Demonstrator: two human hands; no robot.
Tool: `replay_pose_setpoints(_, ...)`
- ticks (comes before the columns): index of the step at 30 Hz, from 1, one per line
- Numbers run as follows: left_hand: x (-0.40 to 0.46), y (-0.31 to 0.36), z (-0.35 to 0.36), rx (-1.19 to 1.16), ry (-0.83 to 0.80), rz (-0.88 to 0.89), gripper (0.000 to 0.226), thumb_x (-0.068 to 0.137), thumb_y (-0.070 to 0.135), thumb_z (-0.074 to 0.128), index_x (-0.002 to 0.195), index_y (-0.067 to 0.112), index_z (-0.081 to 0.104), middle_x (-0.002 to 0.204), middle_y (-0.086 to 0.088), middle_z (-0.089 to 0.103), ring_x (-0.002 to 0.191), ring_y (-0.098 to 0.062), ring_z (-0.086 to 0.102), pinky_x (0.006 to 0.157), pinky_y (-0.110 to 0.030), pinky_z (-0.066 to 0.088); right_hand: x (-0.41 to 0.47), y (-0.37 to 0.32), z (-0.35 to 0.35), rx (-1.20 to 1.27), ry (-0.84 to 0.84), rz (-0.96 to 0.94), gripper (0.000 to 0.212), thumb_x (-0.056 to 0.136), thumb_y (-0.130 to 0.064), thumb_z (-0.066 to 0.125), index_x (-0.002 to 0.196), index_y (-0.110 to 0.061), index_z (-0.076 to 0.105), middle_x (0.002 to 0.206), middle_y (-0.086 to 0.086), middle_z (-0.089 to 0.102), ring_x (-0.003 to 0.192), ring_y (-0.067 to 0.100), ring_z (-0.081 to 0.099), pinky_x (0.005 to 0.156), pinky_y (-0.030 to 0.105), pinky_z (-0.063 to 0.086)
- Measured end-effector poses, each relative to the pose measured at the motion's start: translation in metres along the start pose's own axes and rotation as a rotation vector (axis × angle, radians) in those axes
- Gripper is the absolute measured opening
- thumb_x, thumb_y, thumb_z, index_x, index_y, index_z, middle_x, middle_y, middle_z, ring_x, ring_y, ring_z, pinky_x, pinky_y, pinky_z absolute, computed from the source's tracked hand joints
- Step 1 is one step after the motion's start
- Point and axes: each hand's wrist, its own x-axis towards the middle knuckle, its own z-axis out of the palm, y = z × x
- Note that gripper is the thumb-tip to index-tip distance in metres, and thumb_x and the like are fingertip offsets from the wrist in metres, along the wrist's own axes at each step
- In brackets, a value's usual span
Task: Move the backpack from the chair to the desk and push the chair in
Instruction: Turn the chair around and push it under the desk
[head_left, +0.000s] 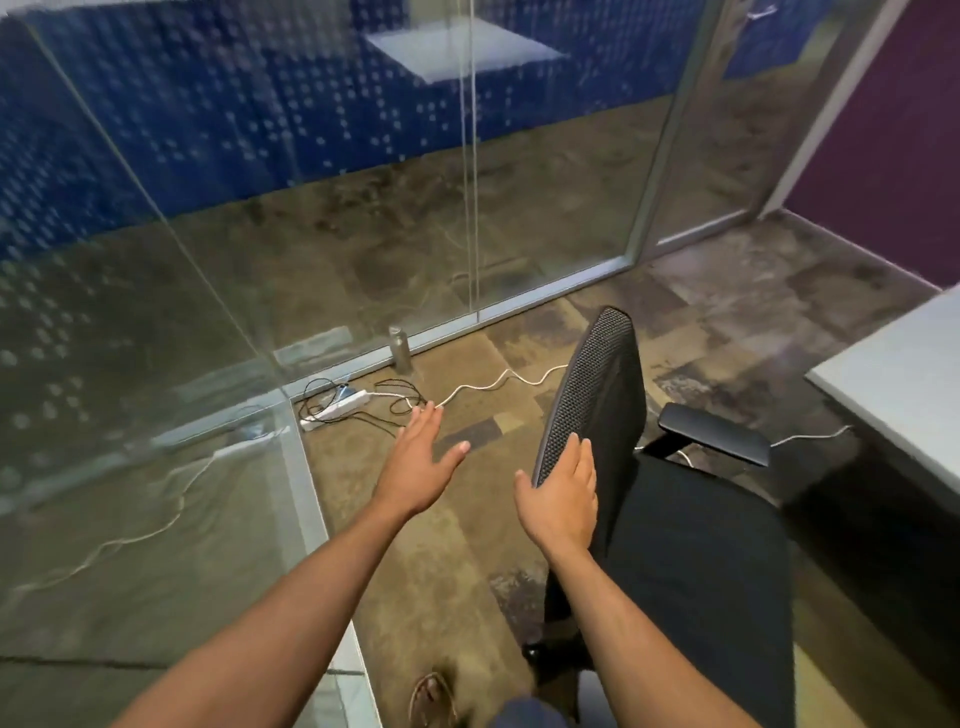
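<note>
A black office chair (696, 545) with a mesh backrest (592, 384) stands right of centre, its seat bare and facing the grey desk (904, 379) at the right edge. My right hand (561, 493) lies flat on the near edge of the backrest, fingers spread over the mesh, not wrapped around it. My left hand (421, 462) hovers open over the carpet to the left of the chair, touching nothing. No backpack shows in this view.
Glass partition walls (311, 208) run along the left and the back. A white power strip (337, 408) with tangled black and white cables lies on the carpet by the glass, a metal bottle (400, 351) beside it. The chair's armrest (717, 434) points toward the desk.
</note>
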Motion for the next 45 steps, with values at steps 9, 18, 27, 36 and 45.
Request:
replay_pose_setpoints(9,0.09,0.019,0.02,-0.003,-0.17,0.179,0.074,0.094,0.049,0.055,0.153,0.014,0.029,0.165,-0.002,0.02,0.153,-0.015,0.007,0.125,-0.038,0.008,0.013,-0.003,-0.004,0.046,-0.011,0.129,0.1,0.085,-0.045,0.067,0.158,-0.022,0.002,0.167,0.005,0.009,0.152,0.025,0.016,0.12,0.043,0.025)
replay_pose_setpoints(18,0.176,0.049,0.05,-0.037,-0.253,0.427,0.065,0.095,0.044,0.056,0.151,0.015,0.037,0.162,-0.001,0.027,0.148,-0.005,0.013,0.122,-0.029,0.011,0.043,-0.004,-0.001,0.057,-0.075,0.233,0.111,0.074,-0.044,0.067,0.157,-0.026,-0.005,0.167,0.0,0.009,0.15,0.023,0.02,0.116,0.042,0.032)
replay_pose_setpoints(27,0.254,0.113,0.077,-0.001,-0.363,0.774,0.05,0.094,0.045,0.056,0.132,0.012,0.061,0.149,-0.006,0.05,0.144,-0.016,0.036,0.12,-0.035,0.027,0.061,-0.002,-0.005,0.144,-0.132,0.311,0.123,0.061,-0.051,0.069,0.155,-0.037,-0.01,0.167,-0.009,0.0,0.151,0.019,0.017,0.117,0.04,0.028)
replay_pose_setpoints(36,0.279,0.148,0.12,0.139,-0.659,1.205,0.046,0.094,0.046,0.051,0.111,0.011,0.074,0.132,-0.007,0.065,0.136,-0.021,0.048,0.12,-0.044,0.027,0.055,-0.004,-0.004,0.156,-0.107,0.433,0.126,0.061,-0.049,0.075,0.156,-0.036,-0.005,0.167,-0.006,0.006,0.151,0.019,0.017,0.119,0.039,0.026)
replay_pose_setpoints(45,0.297,0.164,0.122,0.374,-0.84,1.62,0.047,0.093,0.048,0.037,0.1,0.02,0.075,0.1,0.003,0.076,0.098,-0.022,0.067,0.094,-0.036,0.043,0.047,-0.022,0.007,0.132,0.004,0.641,0.113,0.063,-0.051,0.07,0.156,-0.036,0.008,0.164,-0.01,0.022,0.145,0.017,0.032,0.109,0.033,0.033)
